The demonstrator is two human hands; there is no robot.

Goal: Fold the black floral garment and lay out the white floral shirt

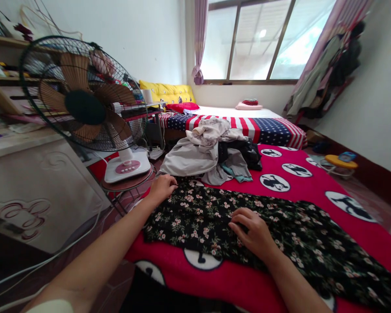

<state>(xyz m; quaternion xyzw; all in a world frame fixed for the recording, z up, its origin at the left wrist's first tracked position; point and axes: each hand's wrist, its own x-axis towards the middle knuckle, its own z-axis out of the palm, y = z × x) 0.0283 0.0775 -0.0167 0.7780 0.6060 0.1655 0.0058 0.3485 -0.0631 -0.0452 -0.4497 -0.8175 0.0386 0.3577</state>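
Forearms (117,238) are stretched over an oval-printed red blanket (244,280), where black floral cloth (208,217) is spread, rippled. Its far-left corner is touched by the left hand (163,188), fingers curled, whether pinching cannot be told; its middle by the right hand (252,230), thumb and fingers parted.

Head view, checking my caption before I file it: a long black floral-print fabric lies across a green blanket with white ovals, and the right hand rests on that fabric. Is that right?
The blanket's colour is wrong: the head view shows a pinkish-red blanket with white ovals. The rest stands: the long black floral-print fabric lies across it, the right hand resting on top.
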